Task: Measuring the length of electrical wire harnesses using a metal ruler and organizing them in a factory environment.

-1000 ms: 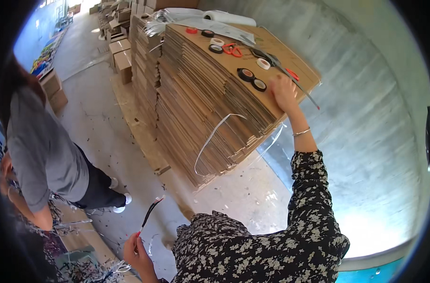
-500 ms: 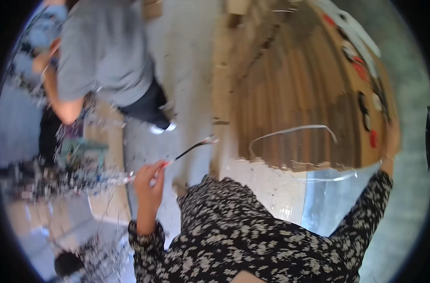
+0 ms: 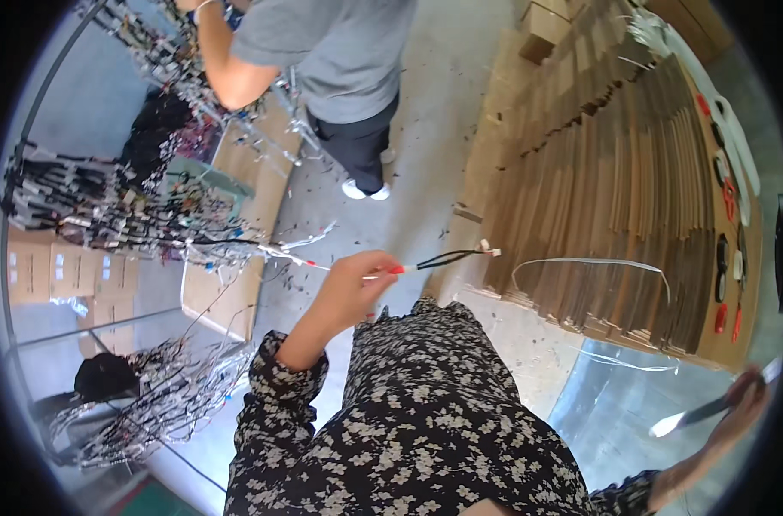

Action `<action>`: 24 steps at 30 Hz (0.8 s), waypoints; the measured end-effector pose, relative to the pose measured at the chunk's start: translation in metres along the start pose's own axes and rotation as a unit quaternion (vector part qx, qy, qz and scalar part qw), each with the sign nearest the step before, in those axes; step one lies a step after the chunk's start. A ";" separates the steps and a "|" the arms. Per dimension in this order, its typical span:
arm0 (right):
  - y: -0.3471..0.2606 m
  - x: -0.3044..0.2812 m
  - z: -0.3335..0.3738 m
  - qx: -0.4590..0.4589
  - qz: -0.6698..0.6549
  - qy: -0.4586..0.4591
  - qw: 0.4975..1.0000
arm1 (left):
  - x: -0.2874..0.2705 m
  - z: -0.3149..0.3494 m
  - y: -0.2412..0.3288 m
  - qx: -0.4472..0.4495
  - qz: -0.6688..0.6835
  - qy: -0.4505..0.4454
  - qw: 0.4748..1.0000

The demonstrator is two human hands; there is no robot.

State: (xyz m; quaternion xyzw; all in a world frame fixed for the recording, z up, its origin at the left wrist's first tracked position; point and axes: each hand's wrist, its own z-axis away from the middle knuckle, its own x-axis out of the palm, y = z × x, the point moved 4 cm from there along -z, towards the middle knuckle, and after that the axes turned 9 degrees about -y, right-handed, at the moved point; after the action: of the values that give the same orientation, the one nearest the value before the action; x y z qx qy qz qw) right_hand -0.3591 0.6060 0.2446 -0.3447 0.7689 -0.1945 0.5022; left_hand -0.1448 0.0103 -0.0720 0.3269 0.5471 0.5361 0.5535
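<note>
My left hand is closed on a thin wire harness. Red sleeves, a white section and a looped black lead show past the fingertips. The lead ends in a small white connector near the cardboard stack. On the other side of the hand, pale wires run toward a hanging bundle of harnesses. At the far lower right, my right hand grips a slim, silver-grey object with a bright whitish end; its kind is unclear.
Flat cardboard sheets stand packed at the right, with a white strap over them. Beside them, red- and black-handled tools lie on a cardboard strip. Another person stands ahead. More wires hang at lower left, below boxes.
My right hand has left the cardboard's right edge, moved lower right, and now shows a slim object in it. My left hand and the harness sit farther right in view, which has swung left.
</note>
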 end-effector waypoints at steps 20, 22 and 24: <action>-0.077 0.331 0.195 0.232 -0.250 -0.812 0.474 | -0.044 0.079 0.072 0.041 -0.080 -0.083 0.992; -0.083 0.332 0.194 0.225 -0.252 -0.822 0.458 | -0.048 0.078 0.077 0.023 -0.090 -0.065 0.994; -0.089 0.332 0.195 0.220 -0.258 -0.847 0.409 | -0.052 0.078 0.078 -0.033 -0.072 -0.065 0.995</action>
State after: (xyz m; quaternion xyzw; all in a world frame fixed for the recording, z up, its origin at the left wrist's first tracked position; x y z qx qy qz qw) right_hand -0.2386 0.3139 0.0085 -0.3939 -0.2425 -0.0866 0.8823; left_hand -0.0796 -0.0051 0.0296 0.3027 0.5142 0.4898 0.6357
